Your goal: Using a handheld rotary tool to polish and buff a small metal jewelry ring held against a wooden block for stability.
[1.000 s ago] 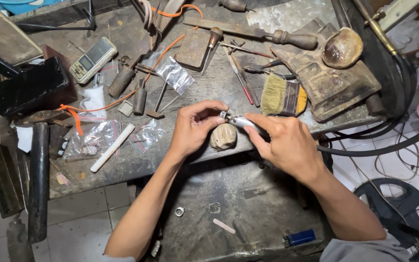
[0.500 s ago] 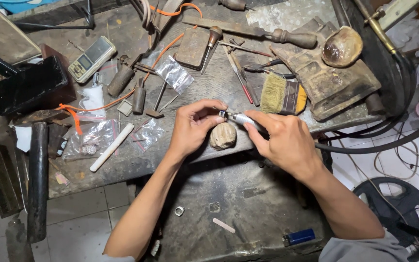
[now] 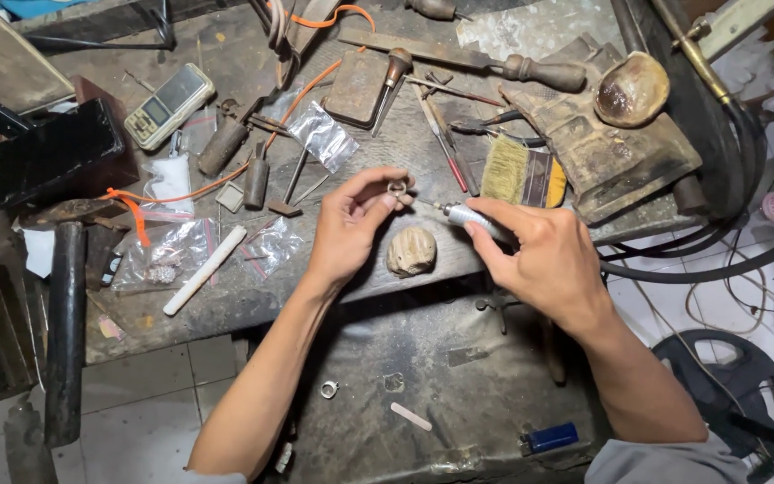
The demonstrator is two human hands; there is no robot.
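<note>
Cluttered workbench (image 3: pixel 226 296); left hand (image 3: pixel 351 224) pinches small ring (image 3: pixel 398 187); right hand (image 3: pixel 544 255) grips rotary handpiece (image 3: pixel 468 215).

A worn grey counter (image 3: pixel 226 296) carries a pocket scale (image 3: pixel 168 106), a brush (image 3: pixel 520 170), files (image 3: pixel 459 58), plastic bags (image 3: pixel 322 134) and a white stick (image 3: pixel 205 270).

Shiny metal ring (image 3: pixel 398 187), rough workbench (image 3: pixel 253 296)
</note>
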